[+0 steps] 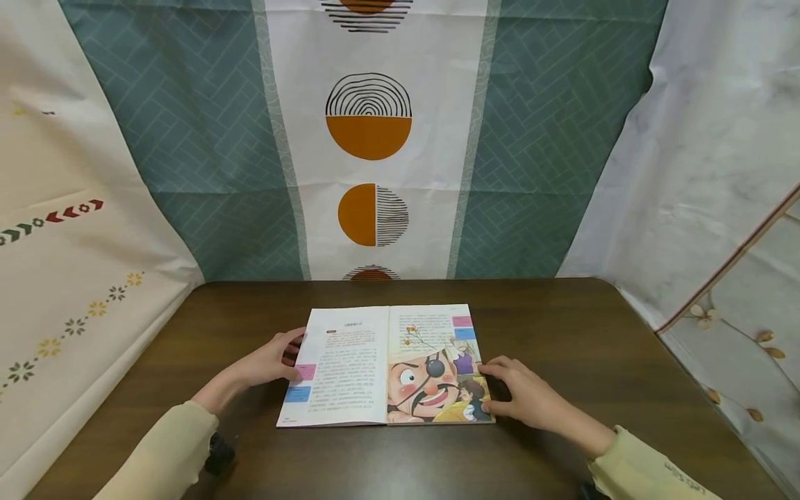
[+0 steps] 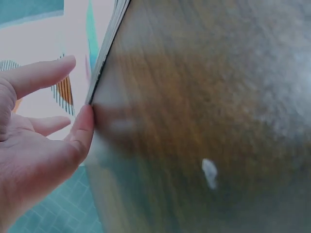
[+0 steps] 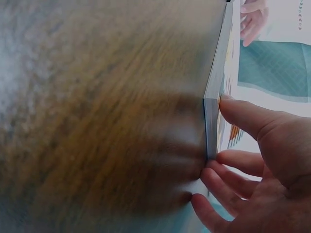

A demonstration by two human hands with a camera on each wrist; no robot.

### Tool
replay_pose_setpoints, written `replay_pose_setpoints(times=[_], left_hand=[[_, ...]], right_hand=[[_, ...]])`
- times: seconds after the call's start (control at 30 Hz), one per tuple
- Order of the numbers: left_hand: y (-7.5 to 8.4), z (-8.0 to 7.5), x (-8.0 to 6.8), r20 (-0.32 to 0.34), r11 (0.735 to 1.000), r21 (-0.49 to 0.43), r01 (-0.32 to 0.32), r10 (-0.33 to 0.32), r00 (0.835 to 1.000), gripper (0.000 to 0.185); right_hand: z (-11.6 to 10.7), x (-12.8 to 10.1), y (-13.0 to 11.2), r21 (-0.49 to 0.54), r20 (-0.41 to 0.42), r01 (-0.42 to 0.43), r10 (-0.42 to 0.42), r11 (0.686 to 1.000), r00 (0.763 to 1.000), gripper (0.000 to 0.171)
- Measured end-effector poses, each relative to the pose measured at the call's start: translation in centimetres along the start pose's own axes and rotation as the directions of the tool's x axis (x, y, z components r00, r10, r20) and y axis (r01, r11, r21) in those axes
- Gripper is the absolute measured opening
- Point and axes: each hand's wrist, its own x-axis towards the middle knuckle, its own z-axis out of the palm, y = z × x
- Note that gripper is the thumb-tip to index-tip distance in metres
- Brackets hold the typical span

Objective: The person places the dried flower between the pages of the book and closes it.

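Observation:
An open picture book [image 1: 381,368] lies flat on the dark wooden table [image 1: 562,326]. Its left page carries text and its right page a cartoon pirate face. My left hand [image 1: 292,355] rests at the book's left edge with relaxed fingers. In the left wrist view the thumb of that hand [image 2: 85,128] touches the page edge [image 2: 104,53]. My right hand [image 1: 495,383] lies at the lower right corner. In the right wrist view its thumb [image 3: 243,114] is on the page and its fingers touch the book's edge [image 3: 214,107]. Nothing is lifted.
Patterned cloths hang behind and beside the table: teal and white with orange half-circles [image 1: 369,118] at the back, cream at the left, pale marbled at the right. The table's rounded far corners meet the cloths. A small dark object [image 1: 219,455] sits by my left sleeve.

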Motion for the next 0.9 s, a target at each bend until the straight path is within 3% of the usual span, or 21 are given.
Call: replay_pose_setpoints(times=[0.33, 0.47, 0.7, 0.9], left_hand=[[-1.4, -0.6, 1.2, -0.051, 0.989, -0.142, 0.048, -0.056, 0.997, 0.079], [-1.4, -0.7, 1.4, -0.068, 0.986, -0.154, 0.062, -0.073, 0.995, 0.075], [-0.4, -0.4, 1.6, -0.042, 0.987, -0.148, 0.063, -0.07, 0.997, 0.077], [0.0, -0.5, 1.4, -0.079, 0.99, -0.111, 0.083, -0.092, 0.993, 0.071]], right_hand=[[0.0, 0.2, 0.3, 0.002, 0.018, 0.007, -0.007, 1.0, 1.0, 0.066], [0.0, 0.2, 0.4, 0.004, 0.016, 0.011, -0.011, 1.0, 1.0, 0.066], [0.0, 0.1, 0.5, 0.007, 0.005, 0.022, -0.022, 1.0, 1.0, 0.065], [0.1, 0.1, 0.4, 0.004, 0.001, 0.01, -0.01, 1.0, 1.0, 0.065]])
